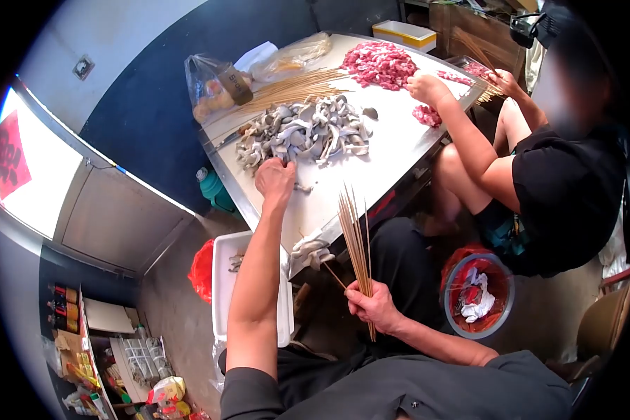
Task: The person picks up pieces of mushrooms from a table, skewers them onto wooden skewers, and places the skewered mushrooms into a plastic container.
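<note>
My left hand [274, 178] reaches to the near edge of a pile of grey oyster mushrooms [315, 129] on the white tabletop. Its fingers are curled down and closed around a mushroom there, with the fingertips partly hidden. Low in front of my body, my right hand [374, 308] grips a bundle of thin wooden skewers [357, 245], pointing up and away. One skewer [334, 274] slants left from that hand, with several mushroom pieces [312, 253] threaded on its far end beside the table's corner.
Diced raw meat [379, 65] is heaped at the back of the table [392, 150], near loose skewers [287, 92] and a bag [217, 91]. A person [567, 168] works with meat at right. A white tub [284, 315] stands below my left arm; a lined bin [505, 318] is at right.
</note>
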A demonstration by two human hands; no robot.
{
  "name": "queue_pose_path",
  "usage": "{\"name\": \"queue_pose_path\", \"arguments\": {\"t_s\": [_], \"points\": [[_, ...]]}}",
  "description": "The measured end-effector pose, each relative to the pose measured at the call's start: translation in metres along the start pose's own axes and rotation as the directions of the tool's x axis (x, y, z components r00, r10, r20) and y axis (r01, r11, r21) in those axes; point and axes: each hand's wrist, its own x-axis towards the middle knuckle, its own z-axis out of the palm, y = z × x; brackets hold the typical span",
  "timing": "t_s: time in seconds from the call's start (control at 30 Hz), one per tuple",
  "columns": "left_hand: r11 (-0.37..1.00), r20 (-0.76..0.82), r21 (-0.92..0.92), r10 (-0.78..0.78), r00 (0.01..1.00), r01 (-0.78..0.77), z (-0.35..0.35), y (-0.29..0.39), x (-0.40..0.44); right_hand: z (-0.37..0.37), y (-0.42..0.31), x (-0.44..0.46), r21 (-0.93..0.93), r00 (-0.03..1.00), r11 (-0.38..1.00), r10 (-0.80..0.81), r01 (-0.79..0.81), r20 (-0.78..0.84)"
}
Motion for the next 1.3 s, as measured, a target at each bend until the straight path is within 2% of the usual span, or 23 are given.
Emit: {"name": "queue_pose_path", "arguments": {"t_s": [0.07,0.13,0.17,0.23,0.27,0.33,0.37,0.4,0.47,0.53,0.6,0.67,0.73,0.93,1.0,1.07,1.13,1.3], "points": [[1.0,-0.012,0.001,0.003,1.0,-0.003,0.003,0.0,0.002,-0.002,0.0,0.001,-0.005,1.0,1.0,-0.004,0.004,-0.005],[0.999,-0.122,-0.049,-0.015,0.992,0.009,0.002,-0.003,-0.003,-0.003,-0.003,0.001,0.0,1.0,1.0,-0.007,0.007,-0.006],[0.999,-0.121,-0.048,-0.019,0.992,0.013,0.001,-0.006,-0.006,-0.004,-0.003,0.002,0.0,1.0,1.0,-0.002,0.002,-0.005],[0.996,-0.259,-0.037,0.073,0.963,-0.086,-0.01,-0.015,-0.015,-0.004,-0.003,0.006,0.011,1.0,1.0,-0.019,0.019,0.002],[0.996,-0.26,-0.029,0.069,0.963,-0.079,-0.018,-0.02,-0.019,-0.005,-0.002,0.007,0.013,1.0,1.0,-0.012,0.012,0.01],[0.992,-0.272,-0.107,0.042,0.961,-0.073,-0.038,-0.027,-0.031,-0.004,-0.001,0.009,0.025,1.0,1.0,-0.003,0.003,0.018],[0.959,-0.28,-0.274,-0.006,0.96,-0.074,-0.048,-0.026,-0.041,-0.003,-0.002,0.009,0.032,1.0,0.999,0.007,-0.008,0.019],[0.961,-0.282,-0.267,-0.01,0.959,-0.068,-0.052,-0.033,-0.046,-0.002,-0.001,0.009,0.033,1.0,0.999,0.014,-0.015,0.027],[0.824,-0.111,-0.561,-0.173,0.979,0.082,-0.062,-0.051,-0.051,0.0,0.0,0.01,0.048,0.999,0.999,0.008,-0.01,0.035],[0.831,-0.073,-0.547,-0.174,0.982,0.107,-0.071,-0.055,-0.061,0.002,0.0,0.009,0.043,0.999,0.999,0.012,-0.014,0.043],[0.577,0.04,-0.812,-0.097,0.995,0.089,-0.076,-0.054,-0.073,0.003,0.001,0.009,0.036,0.999,0.999,0.013,-0.014,0.044],[0.588,0.105,-0.801,-0.048,0.993,0.113,-0.083,-0.053,-0.084,0.003,0.001,0.008,0.038,0.999,0.999,0.007,-0.009,0.05],[0.48,0.218,-0.852,-0.034,0.975,0.207,-0.086,-0.043,-0.096,0.002,0.001,0.007,0.026,0.999,1.0,0.003,-0.004,0.053],[0.436,0.274,-0.867,0.012,0.962,0.242,-0.08,-0.042,-0.117,0.001,0.0,0.003,0.011,0.998,1.0,0.006,-0.007,0.062],[0.392,0.358,-0.856,-0.024,0.934,0.338,-0.079,-0.042,-0.121,0.002,0.001,0.003,0.014,0.998,1.0,0.002,-0.003,0.069],[0.394,0.373,-0.847,-0.037,0.927,0.357,-0.08,-0.037,-0.128,0.002,0.001,0.002,0.017,0.997,1.0,0.015,-0.016,0.073],[0.223,0.487,-0.845,-0.059,0.872,0.487,-0.086,-0.028,-0.134,0.002,0.002,0.002,0.02,0.997,1.0,0.017,-0.018,0.071],[0.224,0.464,-0.857,-0.062,0.884,0.465,-0.087,-0.023,-0.147,0.001,0.006,0.004,0.016,0.998,1.0,0.021,-0.022,0.066]]}}
